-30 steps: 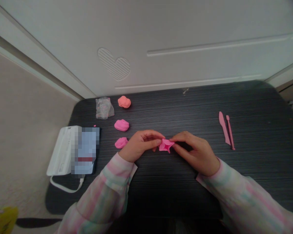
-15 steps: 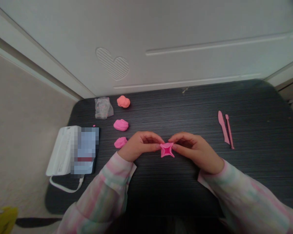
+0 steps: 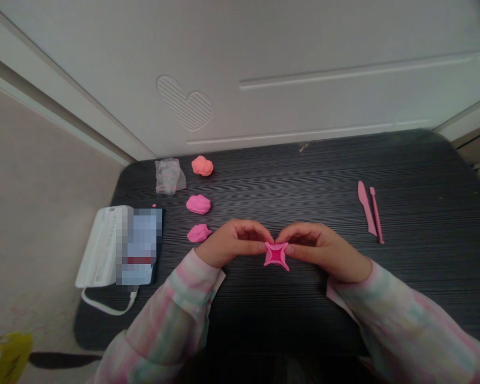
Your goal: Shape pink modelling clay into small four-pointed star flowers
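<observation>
Small pink four-cornered piece has shifted slightly toward the wearer since the earlier frames, its hollow now facing up more squarely; a second ago it sat more skewed, its opening uneven. That suggests both upper corners are being evened or drawn out, a judgement only. Left hand pinches the upper left corner, thumb against fingers; right hand holds the upper right corner in a similar narrow pinch. Fingertips lie nearer one another than before. Piece is between the hands, over the dark table; cannot tell if it touches the surface. Lower pink lump shows more fully beside the left wrist. Unchanged: upper pink lump, coral lump, clear bag, and, off right, pink knife beside thin pink tool.
</observation>
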The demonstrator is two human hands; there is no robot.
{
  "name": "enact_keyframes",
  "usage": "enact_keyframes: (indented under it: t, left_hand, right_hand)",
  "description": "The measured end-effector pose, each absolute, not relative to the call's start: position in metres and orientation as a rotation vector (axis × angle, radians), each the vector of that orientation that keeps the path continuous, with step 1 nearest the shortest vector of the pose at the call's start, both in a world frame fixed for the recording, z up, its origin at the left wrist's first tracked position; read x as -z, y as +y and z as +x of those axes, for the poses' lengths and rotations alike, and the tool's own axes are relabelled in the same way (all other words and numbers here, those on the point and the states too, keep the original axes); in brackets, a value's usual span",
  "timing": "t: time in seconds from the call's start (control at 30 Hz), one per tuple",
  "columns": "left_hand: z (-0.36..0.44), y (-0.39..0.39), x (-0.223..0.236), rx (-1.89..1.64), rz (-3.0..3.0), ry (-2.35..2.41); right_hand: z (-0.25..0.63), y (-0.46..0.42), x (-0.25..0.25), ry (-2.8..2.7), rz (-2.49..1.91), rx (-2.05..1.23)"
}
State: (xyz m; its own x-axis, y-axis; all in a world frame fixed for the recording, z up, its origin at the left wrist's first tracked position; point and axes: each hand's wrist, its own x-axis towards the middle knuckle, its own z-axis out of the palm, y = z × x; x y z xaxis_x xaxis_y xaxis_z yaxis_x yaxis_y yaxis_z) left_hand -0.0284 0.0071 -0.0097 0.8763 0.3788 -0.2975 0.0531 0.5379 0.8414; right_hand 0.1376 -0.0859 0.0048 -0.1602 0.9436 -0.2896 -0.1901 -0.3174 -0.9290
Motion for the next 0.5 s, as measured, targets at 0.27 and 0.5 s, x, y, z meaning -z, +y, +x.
enact_keyframes:
  t: [0.27, 0.5]
  left_hand:
    - [-0.0276, 0.0059, 0.0094, -0.188, 0.950, 0.536]
    - [-0.0270, 0.0056, 0.0105, -0.193, 0.913, 0.479]
  right_hand:
    - [0.1371, -0.0851, -0.0002, -0.832, -1.126, -1.657]
    - [0.1378, -0.0846, 0.0016, -0.861, -1.088, -1.698]
